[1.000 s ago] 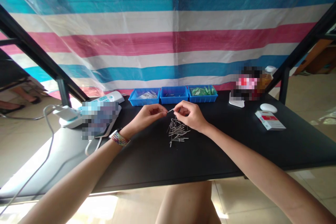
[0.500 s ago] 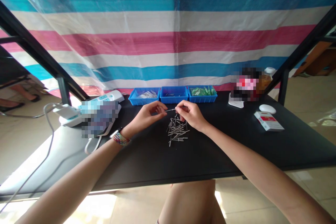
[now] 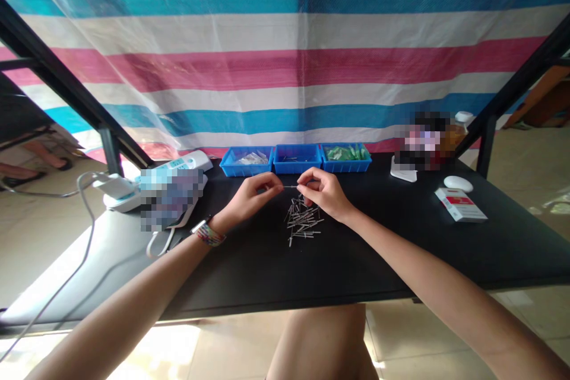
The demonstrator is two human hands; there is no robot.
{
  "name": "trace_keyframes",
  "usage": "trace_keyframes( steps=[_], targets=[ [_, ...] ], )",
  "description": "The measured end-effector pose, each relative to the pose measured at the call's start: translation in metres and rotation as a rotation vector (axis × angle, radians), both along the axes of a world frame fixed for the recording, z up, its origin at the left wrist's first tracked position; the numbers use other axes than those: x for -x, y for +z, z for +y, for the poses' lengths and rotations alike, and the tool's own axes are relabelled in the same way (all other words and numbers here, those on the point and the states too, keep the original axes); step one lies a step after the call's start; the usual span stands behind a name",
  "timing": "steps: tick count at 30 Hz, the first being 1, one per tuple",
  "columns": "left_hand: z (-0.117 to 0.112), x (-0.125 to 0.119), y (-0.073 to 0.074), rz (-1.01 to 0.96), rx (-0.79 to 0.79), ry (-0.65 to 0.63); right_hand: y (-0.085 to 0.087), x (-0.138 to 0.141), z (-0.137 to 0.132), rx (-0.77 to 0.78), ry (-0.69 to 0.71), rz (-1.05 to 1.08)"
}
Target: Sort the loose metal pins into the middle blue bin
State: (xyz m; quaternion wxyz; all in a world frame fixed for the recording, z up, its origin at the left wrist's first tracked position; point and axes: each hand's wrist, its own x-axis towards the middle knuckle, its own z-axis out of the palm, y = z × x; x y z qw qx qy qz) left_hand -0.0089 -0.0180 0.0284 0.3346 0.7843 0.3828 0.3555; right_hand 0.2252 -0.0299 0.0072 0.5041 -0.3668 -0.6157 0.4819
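A thin metal rivet [image 3: 291,187] is held level between my two hands, above the black table. My left hand [image 3: 255,196] pinches its left end between thumb and fingertips. On the other end, my right hand [image 3: 328,195] is closed, thumb against the fingers. Just below lies a loose pile of similar rivets [image 3: 303,221], pointing in various directions. Behind my hands stand three blue bins in a row: the left bin [image 3: 226,170] has clear plastic bags, the middle bin [image 3: 285,167] a few thin metal pieces, the right bin [image 3: 338,168] green packets.
On the left, a white power strip [image 3: 196,161] with a plugged-in charger [image 3: 116,188] and cables lies near a blurred-out object. At right are a red and white box [image 3: 461,205], a white oval item [image 3: 458,184] and a bottle [image 3: 463,122]. A striped sheet [image 3: 267,65] hangs behind the table.
The view has shifted slightly. The rivet between my hands now lies more nearly level, and my fingertips have moved a little. Both hands keep their pinch; the pile looks the same.
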Motion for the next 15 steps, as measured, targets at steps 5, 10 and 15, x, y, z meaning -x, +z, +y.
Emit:
trace_keyframes(
  steps=[5,10,15],
  targets=[
    [-0.001,-0.001,0.000,0.005,-0.011,0.022,0.000,0.001,0.000,-0.004,0.016,0.009],
    [-0.003,-0.002,0.000,-0.006,0.008,0.006,-0.001,0.000,-0.001,-0.018,0.016,-0.003],
    [0.001,-0.001,-0.002,-0.044,0.041,0.007,0.003,0.000,0.020,-0.107,-0.184,-0.003]
  ],
)
